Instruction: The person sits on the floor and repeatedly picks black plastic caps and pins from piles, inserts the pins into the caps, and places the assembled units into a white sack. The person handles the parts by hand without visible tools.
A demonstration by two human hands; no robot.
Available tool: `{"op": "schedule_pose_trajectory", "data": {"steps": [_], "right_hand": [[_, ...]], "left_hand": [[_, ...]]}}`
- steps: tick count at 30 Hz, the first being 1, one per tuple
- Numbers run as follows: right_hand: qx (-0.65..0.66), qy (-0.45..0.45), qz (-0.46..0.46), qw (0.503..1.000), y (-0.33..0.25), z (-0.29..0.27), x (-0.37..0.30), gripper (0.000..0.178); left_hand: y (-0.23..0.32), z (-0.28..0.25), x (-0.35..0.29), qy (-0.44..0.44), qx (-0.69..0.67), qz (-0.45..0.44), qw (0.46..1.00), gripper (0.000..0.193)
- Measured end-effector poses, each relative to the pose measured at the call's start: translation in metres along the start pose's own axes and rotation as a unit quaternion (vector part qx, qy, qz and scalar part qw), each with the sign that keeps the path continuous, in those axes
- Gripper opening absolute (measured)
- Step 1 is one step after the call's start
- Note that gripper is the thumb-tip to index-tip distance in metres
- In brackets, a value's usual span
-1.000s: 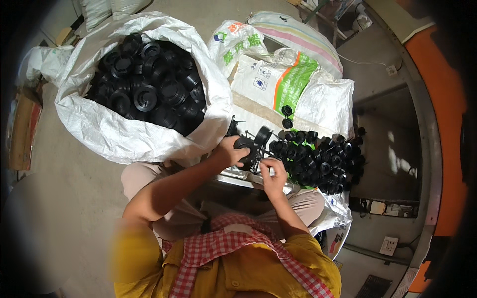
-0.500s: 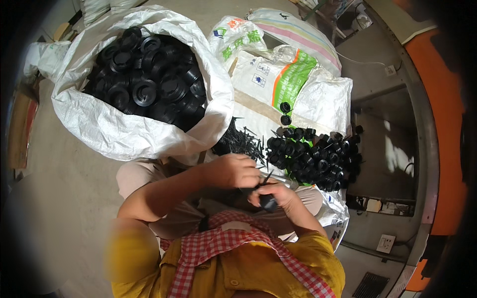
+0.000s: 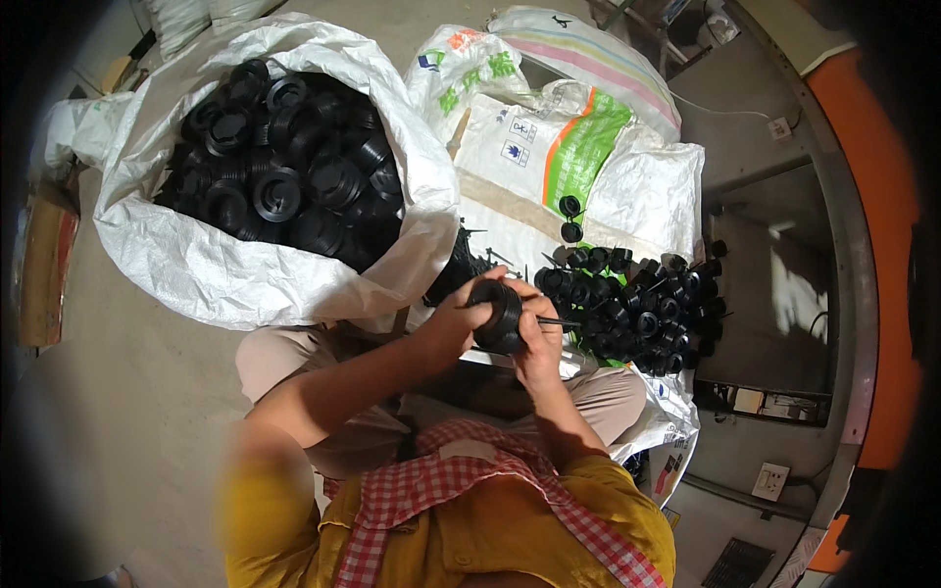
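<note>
The landmark is the wide-mouthed sack (image 3: 225, 284), a white woven bag with a rolled rim, filled with black ribbed round parts (image 3: 277, 194). Immediately to the right of the wide-mouthed sack lies the low desk (image 3: 482, 359), largely covered with white sacking; its near edge shows below the hands. A flat printed sack (image 3: 510, 147) with a green and orange band covers the desk's far portion, right of the landmark. Beyond that, up and to the right of the landmark, rests a bulging striped sack (image 3: 598, 59). A heap of thin black pieces (image 3: 451, 279) lies just beside the landmark's right wall; a pile of small black caps (image 3: 637, 314) lies farther right of it. Grey floor (image 3: 167, 412) extends left of and below the landmark. Well to its right stand grey metal panels (image 3: 765, 255), a wall socket (image 3: 770, 480) and an orange panel (image 3: 872, 245). The black ribbed part (image 3: 500, 318) is located right of the landmark's lower right rim, lifted above the desk's near edge. It is round, dark and closely ridged around its side. The left hand (image 3: 459, 321) grasps it from the left; the right hand (image 3: 537, 338) grasps it from the right. A thin black spike (image 3: 561, 321) projects rightward from the right hand; its attachment to the ribbed part cannot be determined.
</note>
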State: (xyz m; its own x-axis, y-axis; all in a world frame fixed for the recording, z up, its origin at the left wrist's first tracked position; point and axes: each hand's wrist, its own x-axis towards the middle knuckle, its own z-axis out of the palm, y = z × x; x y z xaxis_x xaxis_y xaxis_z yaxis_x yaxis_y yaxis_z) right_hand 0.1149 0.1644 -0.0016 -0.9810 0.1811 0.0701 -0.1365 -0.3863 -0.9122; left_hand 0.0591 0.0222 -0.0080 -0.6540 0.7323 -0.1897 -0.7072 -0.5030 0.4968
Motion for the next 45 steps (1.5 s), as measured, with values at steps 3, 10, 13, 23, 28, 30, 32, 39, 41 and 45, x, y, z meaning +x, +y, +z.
{"op": "schedule_pose_trajectory", "data": {"steps": [3,10,13,23,28,30,32,39,41,45], "right_hand": [[-0.323,0.012,-0.162,0.932,0.008,-0.017,0.022,0.016],[-0.546,0.067,0.042,0.834,0.105,-0.103,0.041,0.055],[-0.719,-0.015,-0.007,0.695,0.106,-0.122,0.055,0.08],[-0.835,0.073,0.239,0.491,0.134,-0.239,0.093,0.042],[-0.639,0.19,0.075,0.741,0.121,-0.194,0.069,0.039],[-0.602,0.17,-0.022,0.78,0.102,-0.167,0.057,0.038],[-0.587,0.119,-0.124,0.791,0.067,-0.114,0.036,0.034],[-0.472,-0.092,-0.301,0.823,0.017,-0.023,-0.002,0.037],[-0.402,0.029,-0.281,0.871,0.014,-0.031,-0.006,0.044],[-0.602,-0.165,-0.235,0.745,-0.033,-0.026,-0.003,0.039]], "left_hand": [[0.009,0.006,0.001,0.037,0.224,0.04,0.973,0.048],[0.06,0.048,-0.034,-0.045,0.756,0.515,0.403,0.039],[0.111,0.026,-0.058,0.237,0.766,0.482,0.353,0.054],[0.08,0.028,-0.019,0.071,0.748,0.59,0.296,0.038],[0.029,0.015,0.005,-0.108,0.72,0.407,0.551,0.048],[-0.002,-0.003,0.011,-0.072,0.668,0.291,0.681,0.063],[-0.009,-0.012,0.018,0.055,0.479,0.108,0.869,0.066],[0.0,-0.02,0.029,0.091,0.348,0.017,0.933,0.045],[0.009,-0.022,0.027,0.084,0.385,0.032,0.919,0.036],[0.023,-0.02,0.015,-0.072,0.363,-0.119,0.921,0.032]]}}
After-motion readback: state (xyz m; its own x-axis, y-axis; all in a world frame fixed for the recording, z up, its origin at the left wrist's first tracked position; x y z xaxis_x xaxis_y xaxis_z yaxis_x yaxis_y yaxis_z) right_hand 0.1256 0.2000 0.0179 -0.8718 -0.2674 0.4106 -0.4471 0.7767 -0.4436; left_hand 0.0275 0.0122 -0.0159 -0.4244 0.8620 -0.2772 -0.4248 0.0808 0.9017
